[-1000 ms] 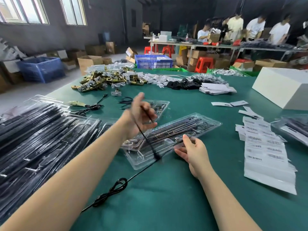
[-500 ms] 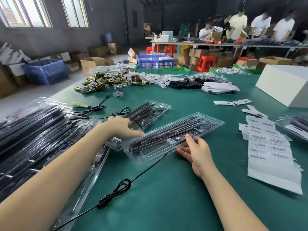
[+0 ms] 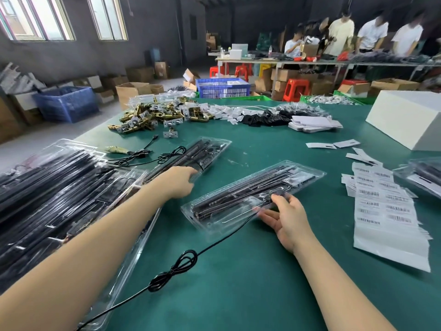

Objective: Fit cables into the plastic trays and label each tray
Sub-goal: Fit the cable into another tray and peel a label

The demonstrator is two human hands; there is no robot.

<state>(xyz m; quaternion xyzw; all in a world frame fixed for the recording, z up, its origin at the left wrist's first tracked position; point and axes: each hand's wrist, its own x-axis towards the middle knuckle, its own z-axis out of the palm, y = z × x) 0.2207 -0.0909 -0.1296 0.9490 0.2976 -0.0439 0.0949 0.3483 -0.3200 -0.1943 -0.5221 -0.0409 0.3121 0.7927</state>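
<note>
1. Near clear tray [image 3: 238, 206] lies mid-table on the green table [image 3: 238, 283]; the right hand [image 3: 290, 222] pinches its near edge, thumb on top.
2. Left hand [image 3: 177, 182] rests on the far tray [image 3: 202, 154]; finger state cannot be told.
3. Black cable [image 3: 174, 271] trails from the near tray towards the table's near edge.
4. Barcode labels [image 3: 381, 206] lie to the right.

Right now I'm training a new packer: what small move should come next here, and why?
Probably feed the loose black cable into the near tray. The right hand already holds that tray's edge, while the cable's bundle lies outside on the green table; the left hand rests on the far tray.
</note>
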